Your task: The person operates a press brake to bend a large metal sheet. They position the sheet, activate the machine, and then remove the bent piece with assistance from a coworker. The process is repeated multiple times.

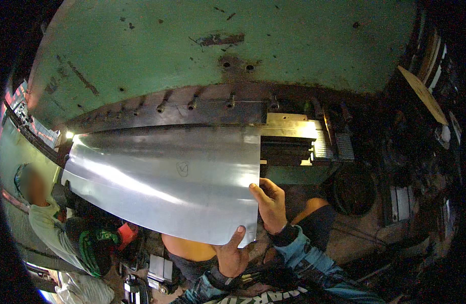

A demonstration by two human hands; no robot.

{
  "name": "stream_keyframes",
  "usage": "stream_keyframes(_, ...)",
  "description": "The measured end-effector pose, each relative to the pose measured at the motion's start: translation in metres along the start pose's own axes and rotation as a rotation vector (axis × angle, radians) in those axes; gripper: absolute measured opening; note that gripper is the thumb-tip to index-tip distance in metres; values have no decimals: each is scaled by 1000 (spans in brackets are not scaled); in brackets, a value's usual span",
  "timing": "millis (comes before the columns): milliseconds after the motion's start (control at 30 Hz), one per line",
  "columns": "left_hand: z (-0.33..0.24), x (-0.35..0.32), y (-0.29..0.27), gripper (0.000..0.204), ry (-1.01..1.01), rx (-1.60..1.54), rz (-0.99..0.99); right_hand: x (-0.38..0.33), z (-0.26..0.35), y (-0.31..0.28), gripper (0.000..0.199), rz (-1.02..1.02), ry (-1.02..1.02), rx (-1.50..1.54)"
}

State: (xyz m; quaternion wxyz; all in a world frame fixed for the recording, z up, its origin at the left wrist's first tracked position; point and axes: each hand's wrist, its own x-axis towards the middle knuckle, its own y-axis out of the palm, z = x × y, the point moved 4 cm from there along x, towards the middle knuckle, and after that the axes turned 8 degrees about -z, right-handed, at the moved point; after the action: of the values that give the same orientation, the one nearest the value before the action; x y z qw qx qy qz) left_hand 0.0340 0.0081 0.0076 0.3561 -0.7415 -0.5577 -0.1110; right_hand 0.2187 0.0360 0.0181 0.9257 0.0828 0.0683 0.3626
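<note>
One sheet [164,180] is stretching lengthwise leftward; my left hand [232,259] is gripping its near-right corner, my right hand [271,206] its right edge.

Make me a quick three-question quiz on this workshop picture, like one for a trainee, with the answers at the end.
1. Multiple choice: where does the right hand grip the metal sheet? A) its left edge B) its right edge C) its middle
2. True or false: the left hand is off the sheet.
3. Open: what colour is the large panel above the sheet?

Key: 1. B. 2. False; it grips near the lower right corner. 3. Green.
</note>
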Motion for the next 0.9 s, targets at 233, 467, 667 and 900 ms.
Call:
stream_keyframes(233, -12, 2, 10, 54, -1154, -1080, -314, 29, 67, -4, 56, 47, -943, -977)
stream_keyframes(467, -15, 11, 2, 41, -677, -602, -168, 89, 52, 45, 72, 129, -896, -1269)
stream_keyframes(667, -3, 0, -8, 39, -328, -156, 23, 74, 46, 7, 50, -36, -984, -937)
stream_keyframes(900, 3, 3, 7, 66, -956, -888, -309, 79, 44, -184, 44, -1028, -879, -743)
